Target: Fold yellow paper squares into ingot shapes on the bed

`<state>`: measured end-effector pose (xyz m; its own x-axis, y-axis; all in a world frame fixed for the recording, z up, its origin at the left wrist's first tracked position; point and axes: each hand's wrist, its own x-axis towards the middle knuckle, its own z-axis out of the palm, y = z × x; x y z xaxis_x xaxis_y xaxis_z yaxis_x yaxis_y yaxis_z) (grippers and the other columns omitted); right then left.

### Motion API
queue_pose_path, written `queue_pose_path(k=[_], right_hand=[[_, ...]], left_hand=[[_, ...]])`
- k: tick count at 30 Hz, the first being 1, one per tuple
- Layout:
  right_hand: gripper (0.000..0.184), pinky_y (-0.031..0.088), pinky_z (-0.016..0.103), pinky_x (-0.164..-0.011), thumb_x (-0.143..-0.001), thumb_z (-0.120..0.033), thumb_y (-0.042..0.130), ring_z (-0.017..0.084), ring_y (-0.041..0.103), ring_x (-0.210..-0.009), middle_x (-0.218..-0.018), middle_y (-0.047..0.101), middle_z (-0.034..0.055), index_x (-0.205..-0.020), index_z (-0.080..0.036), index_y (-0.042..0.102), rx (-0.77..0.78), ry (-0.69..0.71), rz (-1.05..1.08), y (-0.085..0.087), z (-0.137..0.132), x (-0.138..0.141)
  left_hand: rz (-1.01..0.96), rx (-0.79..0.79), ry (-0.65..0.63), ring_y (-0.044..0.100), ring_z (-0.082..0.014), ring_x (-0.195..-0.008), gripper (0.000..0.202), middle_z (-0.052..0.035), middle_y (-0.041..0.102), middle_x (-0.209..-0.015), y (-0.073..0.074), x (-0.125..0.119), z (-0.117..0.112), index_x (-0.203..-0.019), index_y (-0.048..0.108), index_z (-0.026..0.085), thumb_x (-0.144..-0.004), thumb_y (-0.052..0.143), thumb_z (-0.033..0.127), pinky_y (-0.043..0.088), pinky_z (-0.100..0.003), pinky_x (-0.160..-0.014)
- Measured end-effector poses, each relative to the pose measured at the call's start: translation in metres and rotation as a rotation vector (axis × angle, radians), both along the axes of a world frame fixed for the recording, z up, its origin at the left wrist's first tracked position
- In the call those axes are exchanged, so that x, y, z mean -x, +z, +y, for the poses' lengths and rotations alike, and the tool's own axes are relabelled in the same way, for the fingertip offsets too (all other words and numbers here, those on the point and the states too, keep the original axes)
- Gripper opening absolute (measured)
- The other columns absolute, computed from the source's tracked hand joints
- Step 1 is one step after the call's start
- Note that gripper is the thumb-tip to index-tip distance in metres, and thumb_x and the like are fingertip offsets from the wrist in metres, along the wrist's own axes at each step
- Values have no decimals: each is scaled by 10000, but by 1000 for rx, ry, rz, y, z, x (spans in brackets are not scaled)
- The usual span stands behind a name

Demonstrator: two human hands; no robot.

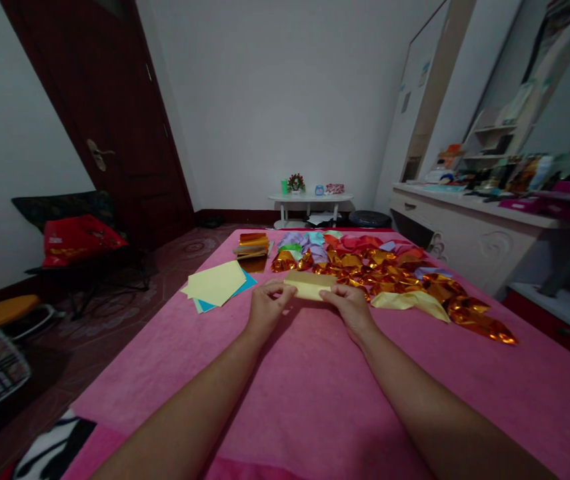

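A folded pale yellow paper lies on the pink cloth, and both my hands pinch it. My left hand grips its left end with thumb and fingers closed. At the right end, my right hand holds it the same way. Just behind the paper spreads a heap of folded gold-foil and coloured paper pieces. To the left lies a loose stack of yellow and blue paper squares.
A small pile of gold sheets sits at the far left of the heap. A dark chair with a red cushion stands by the brown door. A white low table is at the back wall, a cluttered dresser on the right.
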<state>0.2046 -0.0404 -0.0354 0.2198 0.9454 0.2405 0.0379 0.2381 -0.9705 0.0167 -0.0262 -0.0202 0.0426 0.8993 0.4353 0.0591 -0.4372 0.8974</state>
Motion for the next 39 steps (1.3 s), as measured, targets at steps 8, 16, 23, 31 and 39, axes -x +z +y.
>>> queue_pose_path(k=[8, 16, 23, 31, 39], right_hand=[[318, 241, 246, -496, -559, -403, 768, 86, 350, -486, -483, 458, -57, -502, -170, 558, 37, -7, 97, -1, 2, -3], [299, 283, 253, -510, -526, -420, 784, 93, 405, -484, -493, 530, -38, -556, -156, 648, 60, -11, 177, -5, 7, -4], [267, 337, 263, -529, -502, -385, 796, 106, 458, -492, -513, 573, -30, -566, -161, 665, 72, -55, 205, -11, 13, -5], [277, 342, 262, -516, -477, -377, 811, 107, 457, -478, -493, 572, -30, -535, -168, 638, 82, -93, 204, -11, 13, -5], [282, 339, 264, -509, -465, -381, 812, 109, 452, -472, -485, 566, -31, -534, -169, 640, 99, -103, 200, -8, 12, -5]], left_hand=[[21, 94, -3, 524, -102, -431, 294, -35, 636, -609, -6, 0, 1, -667, 702, 101, -711, 666, 389, 427, -207, -412], [-7, 134, 13, 515, -81, -465, 309, -53, 671, -740, -5, 0, 1, -640, 700, 98, -699, 673, 400, 415, -191, -428], [-37, 183, 39, 514, -93, -457, 286, -23, 619, -567, -5, 1, 2, -635, 703, 94, -648, 721, 379, 411, -191, -444], [-47, 207, 76, 478, -80, -432, 269, -15, 643, -573, -6, 2, 1, -696, 727, 107, -662, 710, 373, 373, -185, -424], [-7, 220, 101, 458, -87, -407, 294, 2, 575, -455, -1, 1, -1, -636, 719, 101, -662, 701, 393, 330, -186, -414]])
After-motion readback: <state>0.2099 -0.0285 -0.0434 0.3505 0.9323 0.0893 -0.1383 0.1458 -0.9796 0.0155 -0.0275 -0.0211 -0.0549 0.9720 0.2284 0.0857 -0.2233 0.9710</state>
